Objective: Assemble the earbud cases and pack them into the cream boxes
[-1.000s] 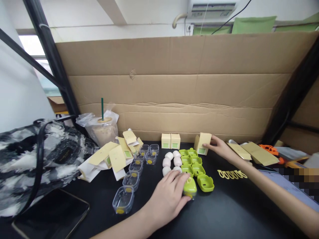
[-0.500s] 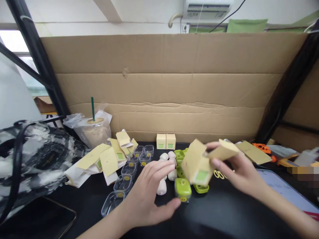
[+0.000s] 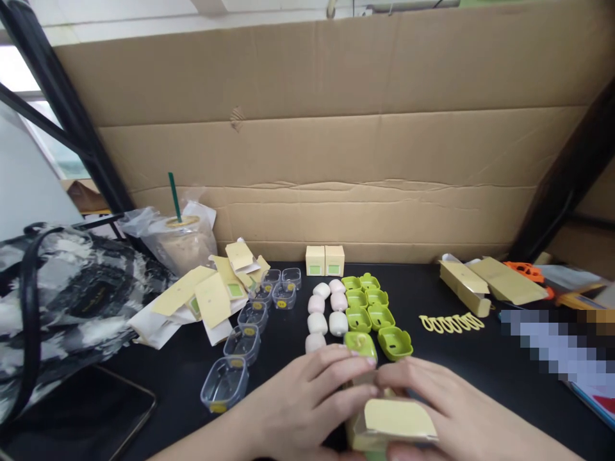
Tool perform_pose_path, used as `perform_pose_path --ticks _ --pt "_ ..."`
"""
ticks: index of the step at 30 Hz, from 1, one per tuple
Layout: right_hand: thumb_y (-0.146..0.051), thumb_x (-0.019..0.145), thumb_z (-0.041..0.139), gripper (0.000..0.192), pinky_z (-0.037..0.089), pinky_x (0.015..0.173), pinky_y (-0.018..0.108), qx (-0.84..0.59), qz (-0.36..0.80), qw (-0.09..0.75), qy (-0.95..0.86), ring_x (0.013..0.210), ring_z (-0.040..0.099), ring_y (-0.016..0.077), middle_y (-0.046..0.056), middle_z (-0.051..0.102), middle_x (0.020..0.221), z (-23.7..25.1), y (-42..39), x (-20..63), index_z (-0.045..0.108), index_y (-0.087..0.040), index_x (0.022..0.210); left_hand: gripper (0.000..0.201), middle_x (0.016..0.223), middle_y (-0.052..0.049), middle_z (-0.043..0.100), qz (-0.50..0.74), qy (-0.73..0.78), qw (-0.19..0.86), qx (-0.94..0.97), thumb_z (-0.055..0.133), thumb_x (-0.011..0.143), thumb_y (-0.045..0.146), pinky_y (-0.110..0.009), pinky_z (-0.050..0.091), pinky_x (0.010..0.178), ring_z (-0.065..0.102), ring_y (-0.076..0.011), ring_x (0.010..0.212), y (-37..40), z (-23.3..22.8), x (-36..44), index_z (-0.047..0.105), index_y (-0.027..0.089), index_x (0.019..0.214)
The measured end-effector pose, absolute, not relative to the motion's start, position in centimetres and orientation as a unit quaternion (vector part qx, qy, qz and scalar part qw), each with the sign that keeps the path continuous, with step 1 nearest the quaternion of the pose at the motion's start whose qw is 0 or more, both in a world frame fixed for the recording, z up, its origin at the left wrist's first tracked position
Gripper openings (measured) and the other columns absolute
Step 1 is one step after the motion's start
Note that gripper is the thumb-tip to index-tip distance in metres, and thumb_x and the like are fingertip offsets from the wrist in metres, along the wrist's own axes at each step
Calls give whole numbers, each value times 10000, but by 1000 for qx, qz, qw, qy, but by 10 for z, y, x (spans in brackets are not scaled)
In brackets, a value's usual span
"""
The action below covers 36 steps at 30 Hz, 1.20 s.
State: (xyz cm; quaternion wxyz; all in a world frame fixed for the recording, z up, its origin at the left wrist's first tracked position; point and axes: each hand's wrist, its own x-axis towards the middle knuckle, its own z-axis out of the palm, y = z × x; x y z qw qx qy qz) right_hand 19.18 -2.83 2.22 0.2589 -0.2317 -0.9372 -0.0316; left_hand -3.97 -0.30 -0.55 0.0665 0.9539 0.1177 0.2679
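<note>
A small pale yellow cardboard box with a raised flap is between my two hands at the near edge of view. My left hand grips it from the left, fingers over its top. From the other side my right hand closes round it, with its thumb low near the front. The box's inside is mostly hidden by fingers. Just beyond my hands stands a clear cup with a green lid. Left of it are rounded white and pale pink pieces; green lids lie to its right.
Clear cups run down the left. Flattened yellow boxes and a bagged drink lie beyond. Two closed boxes stand by the cardboard wall. Yellow loops and an opened box sit right.
The box has come down toward me from above the green lids. My left hand, open before, now grips it along with my right. The view has tilted down.
</note>
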Motion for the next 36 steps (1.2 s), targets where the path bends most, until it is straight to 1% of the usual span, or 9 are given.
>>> perform_pose_path --ticks 4,7,14,19,23,27,30,32,36 --pt "-400 940 466 275 549 644 304 -179 -59 261 -947 656 674 205 76 734 823 14 -30 206 661 -208 961 389 1027 -154 657 286 115 14 951 615 805 411 -421 491 924 604 -282 1014 0 -1 -38 532 184 1110" --pt "-372 984 314 394 507 643 342 -209 -14 295 -932 655 644 216 72 705 775 6 -32 216 678 -234 922 261 877 -130 661 295 111 4 949 532 832 414 -438 504 857 615 -270 882 2 3 -39 597 181 931" --pt "-326 1020 218 547 369 475 243 -239 29 264 -934 464 481 113 3 515 542 19 -30 208 522 -204 581 401 745 -78 591 365 202 148 896 280 945 274 -318 480 678 539 -180 734 -7 9 -33 583 164 705" --pt "-529 968 305 534 368 483 222 -248 74 295 -920 514 528 108 -5 533 565 24 -30 202 504 -202 596 388 760 -58 581 362 288 227 857 367 949 292 -263 459 673 553 -150 745 -13 10 -30 593 152 666" --pt "-415 1009 203 540 451 556 239 -295 179 320 -882 570 583 141 23 584 643 21 -30 204 567 -214 666 462 770 -57 588 383 292 251 840 279 968 262 -269 459 720 569 -147 778 -11 7 -30 600 157 652" --pt "-465 971 356 521 419 514 234 -323 259 327 -849 550 519 126 11 521 622 18 -24 206 516 -192 557 359 784 -56 605 354 294 213 862 390 942 314 -278 450 692 556 -161 764 -10 11 -31 587 160 684" --pt "-554 779 635 426 417 534 239 -330 302 294 -845 593 502 135 -8 518 660 23 -24 207 503 -199 585 283 888 -52 598 297 294 224 880 524 866 434 -279 456 687 561 -166 780 -13 18 -34 576 171 777" --pt "-402 606 814 375 430 576 237 -362 306 238 -848 651 513 146 -24 535 720 27 -26 207 494 -213 653 344 922 -36 568 251 303 228 890 685 713 479 -267 457 655 552 -168 778 -15 22 -35 551 185 830" --pt "-179 517 821 434 449 687 245 -414 296 153 -847 774 521 168 -23 547 863 27 -34 207 456 -229 747 524 941 -18 516 179 318 201 909 800 514 297 -245 438 596 532 -176 775 -22 26 -37 490 202 926"
